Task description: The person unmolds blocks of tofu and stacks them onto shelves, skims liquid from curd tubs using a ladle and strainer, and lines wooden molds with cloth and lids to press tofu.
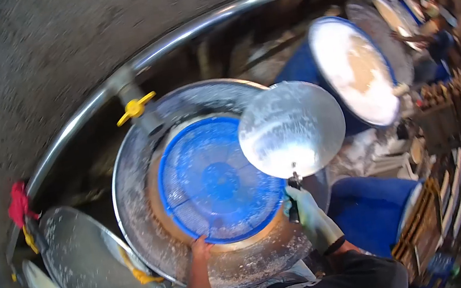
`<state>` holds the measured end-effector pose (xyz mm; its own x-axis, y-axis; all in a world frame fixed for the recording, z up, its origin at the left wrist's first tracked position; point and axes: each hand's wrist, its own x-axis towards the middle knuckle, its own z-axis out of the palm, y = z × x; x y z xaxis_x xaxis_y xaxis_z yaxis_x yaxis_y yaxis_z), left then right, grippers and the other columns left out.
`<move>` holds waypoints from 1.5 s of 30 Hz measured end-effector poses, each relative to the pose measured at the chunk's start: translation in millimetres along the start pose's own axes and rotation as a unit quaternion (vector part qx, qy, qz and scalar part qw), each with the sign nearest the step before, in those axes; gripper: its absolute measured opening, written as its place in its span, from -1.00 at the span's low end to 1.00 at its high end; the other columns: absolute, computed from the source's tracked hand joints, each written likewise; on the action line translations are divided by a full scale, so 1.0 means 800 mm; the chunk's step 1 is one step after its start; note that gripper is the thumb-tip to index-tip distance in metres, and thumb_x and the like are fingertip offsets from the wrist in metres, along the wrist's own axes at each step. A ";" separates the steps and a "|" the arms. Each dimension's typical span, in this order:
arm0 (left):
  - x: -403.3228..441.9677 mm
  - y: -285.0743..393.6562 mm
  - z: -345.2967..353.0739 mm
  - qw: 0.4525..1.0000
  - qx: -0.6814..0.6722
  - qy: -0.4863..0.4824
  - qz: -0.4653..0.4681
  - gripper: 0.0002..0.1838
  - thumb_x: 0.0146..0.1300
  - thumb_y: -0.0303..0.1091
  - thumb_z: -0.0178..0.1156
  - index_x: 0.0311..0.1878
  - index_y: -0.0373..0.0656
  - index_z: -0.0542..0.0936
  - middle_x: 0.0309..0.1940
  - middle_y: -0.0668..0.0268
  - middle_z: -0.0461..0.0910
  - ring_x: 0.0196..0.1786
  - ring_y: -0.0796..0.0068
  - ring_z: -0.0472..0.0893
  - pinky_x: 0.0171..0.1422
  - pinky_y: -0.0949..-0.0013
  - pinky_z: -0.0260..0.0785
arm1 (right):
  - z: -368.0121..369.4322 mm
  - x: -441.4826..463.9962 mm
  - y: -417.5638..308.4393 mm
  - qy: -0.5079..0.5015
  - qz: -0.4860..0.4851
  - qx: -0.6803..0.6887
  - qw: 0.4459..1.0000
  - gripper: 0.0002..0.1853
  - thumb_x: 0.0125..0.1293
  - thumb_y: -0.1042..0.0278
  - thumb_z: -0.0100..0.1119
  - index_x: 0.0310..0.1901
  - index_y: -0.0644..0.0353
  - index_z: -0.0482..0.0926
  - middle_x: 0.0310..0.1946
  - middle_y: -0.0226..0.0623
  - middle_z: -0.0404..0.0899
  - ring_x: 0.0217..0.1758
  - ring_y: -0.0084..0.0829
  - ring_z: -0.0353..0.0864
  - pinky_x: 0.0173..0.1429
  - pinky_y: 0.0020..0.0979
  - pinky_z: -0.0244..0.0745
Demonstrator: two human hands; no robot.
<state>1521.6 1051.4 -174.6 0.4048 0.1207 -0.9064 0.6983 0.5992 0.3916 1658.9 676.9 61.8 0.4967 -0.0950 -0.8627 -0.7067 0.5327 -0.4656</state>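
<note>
A blue plastic strainer basket with mesh sides sits inside a wide metal vat, white residue on both. My bare left hand has its fingers closed on the strainer's near rim. Wearing a pale glove with a dark cuff, my right hand is wrapped round the black handle of a round, shallow metal pan. The pan is held up over the strainer's right edge and the vat's rim. Its face is shiny and streaked with white.
A metal pipe with a yellow-handled valve runs behind the vat. A blue barrel of white foamy liquid stands back right, another blue barrel nearer. At left is a large metal basin. A person is far right.
</note>
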 end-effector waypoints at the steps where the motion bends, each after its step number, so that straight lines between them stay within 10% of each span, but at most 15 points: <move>1: -0.010 0.002 0.009 1.000 0.012 -0.021 -0.002 -0.54 0.29 -0.56 0.17 0.27 -0.17 0.47 0.10 0.03 0.61 0.02 0.04 0.72 0.05 -0.12 0.69 | 0.007 -0.018 -0.024 0.056 -0.077 -0.013 0.995 -0.85 0.47 0.24 0.23 -0.21 0.05 0.48 -0.53 -0.48 0.45 -0.61 -0.52 0.41 -0.51 -0.41 0.40; 11: -0.054 0.042 0.029 0.998 -0.001 -0.005 0.064 -0.49 0.17 -0.59 0.14 0.24 -0.18 0.44 0.05 0.06 0.60 0.00 -0.03 0.71 -0.06 -0.15 0.73 | -0.170 0.074 -0.354 0.342 -0.647 0.087 0.675 -0.72 0.31 0.37 0.24 0.00 0.27 0.53 -0.45 -0.37 0.56 -0.58 -0.50 0.44 -0.50 -0.38 0.36; 13: -0.052 0.043 0.030 0.998 -0.011 -0.005 0.061 -0.49 0.17 -0.59 0.14 0.23 -0.18 0.44 0.06 0.04 0.60 0.01 -0.05 0.70 -0.06 -0.17 0.73 | -0.111 0.037 -0.393 0.453 -0.489 0.129 0.734 -0.74 0.39 0.32 0.19 -0.02 0.31 0.51 -0.48 -0.37 0.56 -0.59 -0.46 0.47 -0.51 -0.38 0.37; 18: -0.080 0.062 0.054 0.997 0.008 -0.001 0.071 -0.51 0.19 -0.57 0.14 0.23 -0.20 0.43 0.08 0.01 0.58 0.01 -0.07 0.70 -0.03 -0.17 0.72 | -0.184 0.175 -0.468 0.039 -0.370 0.274 0.887 -0.79 0.44 0.31 0.00 -0.25 0.20 0.59 -0.52 -0.32 0.54 -0.62 -0.44 0.47 -0.46 -0.36 0.54; 19: -0.086 0.067 0.057 0.997 0.013 -0.003 0.072 -0.51 0.19 -0.57 0.14 0.23 -0.20 0.43 0.08 0.01 0.58 0.01 -0.07 0.70 -0.03 -0.17 0.72 | -0.157 0.123 -0.447 0.264 -0.469 -0.148 0.830 -0.73 0.41 0.21 0.04 -0.30 0.19 0.65 -0.50 -0.18 0.64 -0.51 -0.28 0.62 -0.35 -0.26 0.61; 20: -0.092 0.068 0.059 0.997 0.005 -0.004 0.078 -0.52 0.19 -0.56 0.15 0.22 -0.22 0.44 0.06 0.01 0.59 -0.01 -0.05 0.70 -0.05 -0.17 0.73 | -0.109 0.051 -0.419 0.427 -0.448 -0.537 0.573 -0.66 0.39 0.11 0.08 -0.36 0.17 0.70 -0.49 -0.03 0.73 -0.41 -0.13 0.77 -0.24 -0.17 0.67; 25: -0.100 0.075 0.050 0.995 0.054 0.013 0.083 -0.57 0.18 -0.53 0.18 0.16 -0.26 0.47 -0.04 0.02 0.63 -0.13 0.00 0.73 -0.16 -0.13 0.75 | -0.094 0.073 -0.410 0.377 -0.561 -0.410 0.613 -0.68 0.42 0.17 0.09 -0.33 0.25 0.64 -0.49 -0.05 0.68 -0.43 -0.18 0.70 -0.26 -0.22 0.63; 27: -0.129 0.081 0.055 0.993 0.070 0.051 0.086 -0.59 0.17 -0.51 0.20 0.12 -0.28 0.49 -0.10 0.04 0.65 -0.20 0.04 0.74 -0.24 -0.06 0.75 | -0.105 0.093 -0.409 0.421 -0.581 -0.469 0.515 -0.85 0.40 0.41 0.11 -0.31 0.25 0.60 -0.41 -0.14 0.60 -0.43 -0.31 0.56 -0.40 -0.26 0.50; 28: -0.137 0.081 0.056 0.992 0.069 0.051 0.088 -0.59 0.17 -0.51 0.20 0.12 -0.28 0.49 -0.10 0.04 0.65 -0.20 0.04 0.74 -0.24 -0.06 0.75 | -0.108 0.106 -0.418 0.421 -0.583 -0.467 0.515 -0.85 0.40 0.41 0.11 -0.31 0.25 0.60 -0.41 -0.14 0.60 -0.43 -0.31 0.56 -0.40 -0.26 0.50; 29: -0.146 0.082 0.056 0.992 0.061 0.050 0.095 -0.60 0.17 -0.50 0.21 0.11 -0.29 0.49 -0.10 0.04 0.65 -0.21 0.04 0.74 -0.24 -0.05 0.76 | -0.108 0.119 -0.430 0.318 -0.605 -0.092 0.724 -0.82 0.41 0.37 0.10 -0.34 0.24 0.58 -0.47 -0.21 0.58 -0.49 -0.34 0.52 -0.40 -0.28 0.49; 31: -0.158 0.079 0.056 0.992 0.047 0.051 0.105 -0.60 0.16 -0.50 0.22 0.11 -0.29 0.50 -0.10 0.04 0.65 -0.21 0.05 0.74 -0.24 -0.04 0.76 | -0.105 0.122 -0.437 0.216 -0.533 0.266 0.774 -0.75 0.45 0.26 0.11 -0.38 0.17 0.55 -0.57 -0.40 0.50 -0.57 -0.44 0.44 -0.42 -0.34 0.45; 32: -0.164 0.078 0.053 0.992 0.037 0.039 0.112 -0.60 0.16 -0.50 0.22 0.11 -0.29 0.50 -0.10 0.04 0.65 -0.20 0.05 0.74 -0.22 -0.05 0.75 | -0.084 0.055 -0.411 0.270 -0.532 0.106 0.795 -0.76 0.46 0.25 0.12 -0.38 0.14 0.55 -0.55 -0.37 0.49 -0.54 -0.51 0.46 -0.42 -0.36 0.41; 41: -0.221 0.059 0.021 0.988 -0.017 0.018 0.153 -0.61 0.17 -0.50 0.22 0.10 -0.28 0.51 -0.06 0.03 0.67 -0.15 0.03 0.76 -0.17 -0.10 0.74 | -0.177 -0.070 -0.372 0.357 -0.680 -0.045 0.638 -0.42 0.27 0.45 0.35 0.31 0.39 0.46 0.06 -0.14 0.66 0.03 -0.33 0.65 0.21 -0.33 0.51; 44: -0.254 0.056 0.008 0.986 -0.011 0.029 0.164 -0.63 0.19 -0.53 0.19 0.09 -0.28 0.52 -0.07 0.05 0.67 -0.16 0.04 0.76 -0.17 -0.11 0.74 | -0.177 -0.123 -0.295 0.179 -0.735 0.093 0.647 -0.40 0.30 0.46 0.33 0.35 0.38 0.41 0.05 -0.13 0.64 0.05 -0.36 0.62 0.22 -0.34 0.50; 45: -0.265 0.052 0.000 0.982 -0.010 0.034 0.184 -0.64 0.19 -0.53 0.18 0.09 -0.28 0.53 -0.07 0.07 0.67 -0.15 0.06 0.75 -0.18 -0.10 0.74 | -0.167 -0.132 -0.271 0.191 -0.739 0.148 0.629 -0.45 0.33 0.49 0.28 0.35 0.25 0.42 -0.28 -0.28 0.68 -0.41 -0.46 0.63 -0.27 -0.45 0.58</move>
<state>1465.0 1050.5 33.8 0.5877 0.3838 -0.7123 0.4996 0.5203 0.6926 1692.5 459.2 228.0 0.3029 -0.8353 0.4589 0.5373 -0.2480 -0.8061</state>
